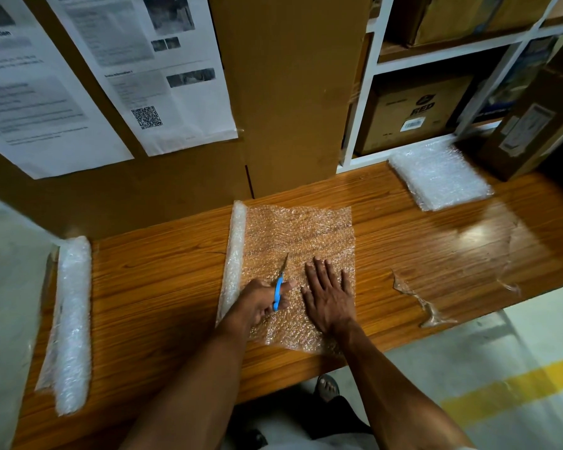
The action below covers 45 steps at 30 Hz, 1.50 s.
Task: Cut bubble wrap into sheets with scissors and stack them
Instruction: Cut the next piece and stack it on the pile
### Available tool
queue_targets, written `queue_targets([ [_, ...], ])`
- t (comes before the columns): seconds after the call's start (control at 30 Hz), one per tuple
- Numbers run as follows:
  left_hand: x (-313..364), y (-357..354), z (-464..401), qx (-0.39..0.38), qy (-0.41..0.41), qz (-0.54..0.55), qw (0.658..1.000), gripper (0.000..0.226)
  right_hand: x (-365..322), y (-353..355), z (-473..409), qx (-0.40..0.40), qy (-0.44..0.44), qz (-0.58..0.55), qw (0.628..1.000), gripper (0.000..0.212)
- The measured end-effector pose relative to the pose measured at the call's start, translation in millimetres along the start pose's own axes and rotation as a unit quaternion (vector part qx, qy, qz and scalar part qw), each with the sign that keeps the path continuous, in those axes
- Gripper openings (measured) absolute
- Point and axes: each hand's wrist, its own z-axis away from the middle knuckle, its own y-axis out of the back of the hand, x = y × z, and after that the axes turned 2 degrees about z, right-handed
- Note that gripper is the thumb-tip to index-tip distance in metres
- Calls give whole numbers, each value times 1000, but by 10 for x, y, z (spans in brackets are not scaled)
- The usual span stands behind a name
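Left hand (263, 302): curled round blue-handled scissors (279, 284), blades pointing far, over the bubble wrap sheet (298, 241). Right hand (329, 292): fingers spread, pressed flat on the sheet, mid wooden table (163, 287). Sheet's rolled end (234, 254) along its left edge. Second roll (70, 323): near left. Stack of cut sheets (439, 175): far right.

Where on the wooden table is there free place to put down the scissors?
Bare wood lies between the far-left roll and the roll being cut, beside the left hand holding the scissors. Right of the flat sheet under the right hand, clear film scraps crowd it; the stack fills the back right.
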Motion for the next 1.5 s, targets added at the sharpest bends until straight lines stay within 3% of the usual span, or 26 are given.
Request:
queue_targets([
  [0.33,32,-35,-17,-35,15,2,999,31,-12,32,56,10,-5,-10,1000,66],
  [0.63,354,-39,9,-88,40,41,994,27,4,35,93,1,-11,-7,1000,71],
  [0.87,433,-101,-122,-70,24,76,994,20,6,50,108,-13,-21,-2,1000,73],
  [1.0,410,-147,-177,-30,6,63,998,28,6,57,116,-12,-20,-4,1000,74],
  [1.1,410,-151,-192,-4,3,41,999,20,8,63,115,-9,-19,-9,1000,74],
  [1.5,430,-98,-217,-21,20,13,999,9,91,259,-342,25,-18,-45,999,70],
])
